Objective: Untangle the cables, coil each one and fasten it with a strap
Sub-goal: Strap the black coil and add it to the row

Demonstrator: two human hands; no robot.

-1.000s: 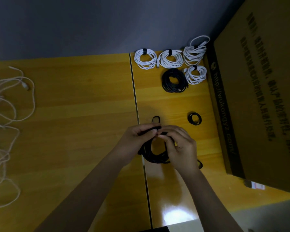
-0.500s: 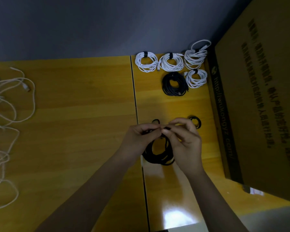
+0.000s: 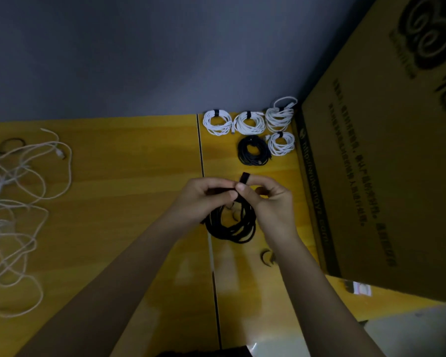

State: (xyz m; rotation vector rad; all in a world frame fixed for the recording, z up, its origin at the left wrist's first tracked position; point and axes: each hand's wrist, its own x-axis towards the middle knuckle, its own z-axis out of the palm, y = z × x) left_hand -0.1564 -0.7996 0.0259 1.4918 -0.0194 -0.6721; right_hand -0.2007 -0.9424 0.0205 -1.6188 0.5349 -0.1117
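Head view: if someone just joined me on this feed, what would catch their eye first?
Centre frame, the left hand and right hand pinch a black strap at the top of a black cable coil. Behind them lie four white coils and one black coil, already bundled. At far left sprawls a tangle of white cables.

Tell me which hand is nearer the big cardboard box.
Right. The right hand pinches the strap just left of the cardboard box; the left hand grips the black coil farther left.
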